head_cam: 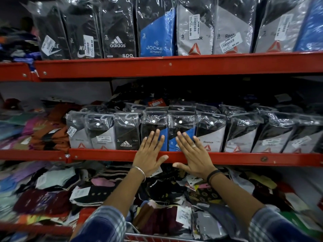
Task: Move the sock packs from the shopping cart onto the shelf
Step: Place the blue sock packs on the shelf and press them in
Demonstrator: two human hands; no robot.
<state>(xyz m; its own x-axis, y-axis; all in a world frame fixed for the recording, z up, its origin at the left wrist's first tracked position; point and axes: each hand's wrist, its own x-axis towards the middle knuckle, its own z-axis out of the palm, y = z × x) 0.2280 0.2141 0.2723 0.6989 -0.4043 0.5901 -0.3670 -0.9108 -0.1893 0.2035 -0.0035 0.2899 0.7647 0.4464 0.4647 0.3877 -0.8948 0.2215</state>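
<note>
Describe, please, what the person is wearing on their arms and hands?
Both forearms are bare below rolled blue-and-white plaid sleeves. The left hand has a thin silver bangle at the wrist. The right hand has a ring and a black wristband.

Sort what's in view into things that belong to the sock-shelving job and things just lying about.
Job:
left hand and right hand, flat against the blue Jockey sock packs
row of boxed sock packs
middle red shelf
shopping cart rim

Lying about:
loose socks on the lower shelf
folded orange socks
top-shelf packs
</note>
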